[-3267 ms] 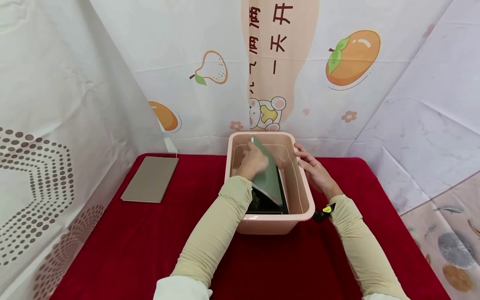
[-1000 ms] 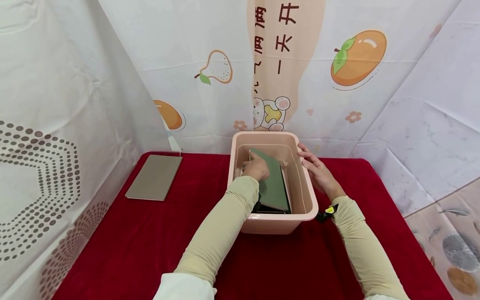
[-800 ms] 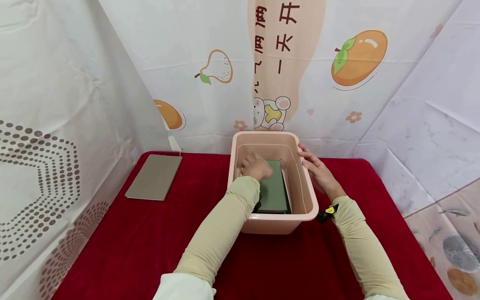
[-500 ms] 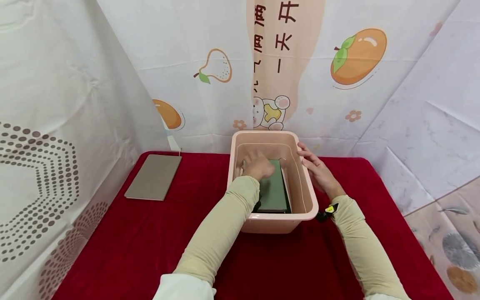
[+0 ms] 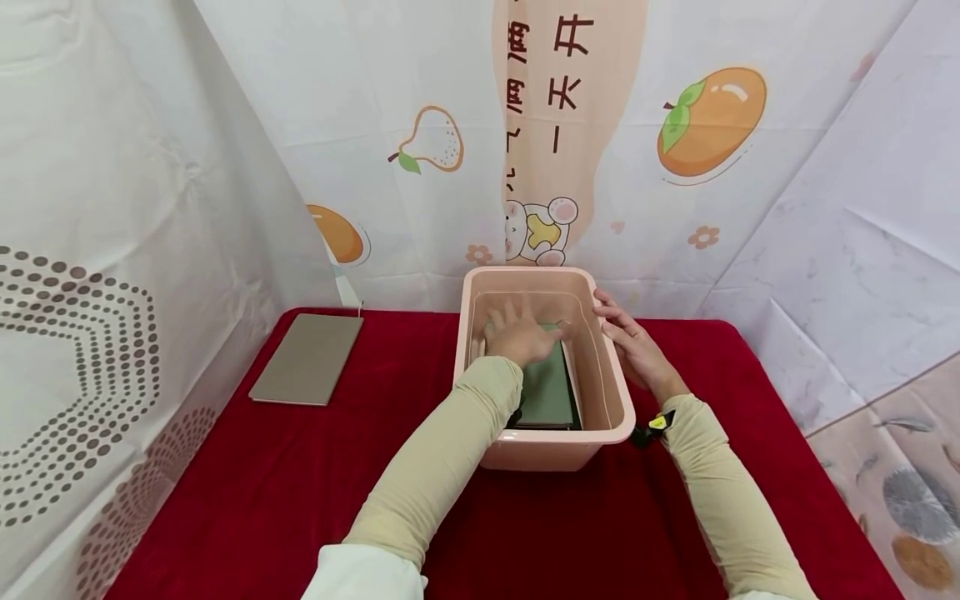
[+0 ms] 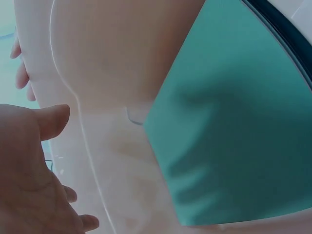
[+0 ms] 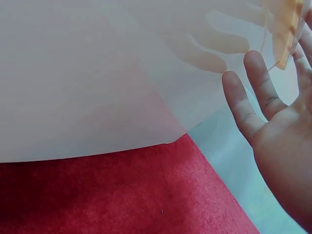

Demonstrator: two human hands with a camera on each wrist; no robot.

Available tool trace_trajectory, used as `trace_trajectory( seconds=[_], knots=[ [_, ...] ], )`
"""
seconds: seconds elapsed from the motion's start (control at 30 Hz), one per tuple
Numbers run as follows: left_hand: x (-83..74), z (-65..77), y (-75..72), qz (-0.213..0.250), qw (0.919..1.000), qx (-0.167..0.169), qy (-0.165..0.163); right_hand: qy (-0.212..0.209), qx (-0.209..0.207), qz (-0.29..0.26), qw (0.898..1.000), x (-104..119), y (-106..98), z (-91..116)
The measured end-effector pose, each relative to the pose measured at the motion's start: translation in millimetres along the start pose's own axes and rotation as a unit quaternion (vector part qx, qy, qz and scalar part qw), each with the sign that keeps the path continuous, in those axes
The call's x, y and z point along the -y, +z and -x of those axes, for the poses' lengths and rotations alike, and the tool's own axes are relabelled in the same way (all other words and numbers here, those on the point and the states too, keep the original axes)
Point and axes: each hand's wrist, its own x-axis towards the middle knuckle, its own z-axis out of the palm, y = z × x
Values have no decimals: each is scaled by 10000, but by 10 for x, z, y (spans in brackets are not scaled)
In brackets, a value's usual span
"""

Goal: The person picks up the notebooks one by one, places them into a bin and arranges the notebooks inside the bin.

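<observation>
red cloth, printed drapes; left hand splayed over green book, right hand outstretched.

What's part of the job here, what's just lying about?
In the job:
green book
dark item under it
pink bin
left hand above the green book
right hand touching the pink bin

Apparently just lying about:
gray-brown book
red cloth
printed curtain
</observation>
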Motion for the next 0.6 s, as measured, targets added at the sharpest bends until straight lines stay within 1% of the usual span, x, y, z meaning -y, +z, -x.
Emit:
trace_trajectory(
  seconds=[0.1,0.23,0.4,0.6],
  knots=[
    [-5,-7,4,-153,9997,-94,190,71,-71,69,9999,-7,3,6],
    [-9,1,-48,-486,9975,-329,402,115,-111,47,9999,-10,6,-21],
    [-21,10,-122,-788,9946,-496,455,111,-130,-18,9999,0,24,-35],
    [-47,12,-146,-1128,9903,-611,539,46,-163,-26,9999,8,30,-3]
  ],
)
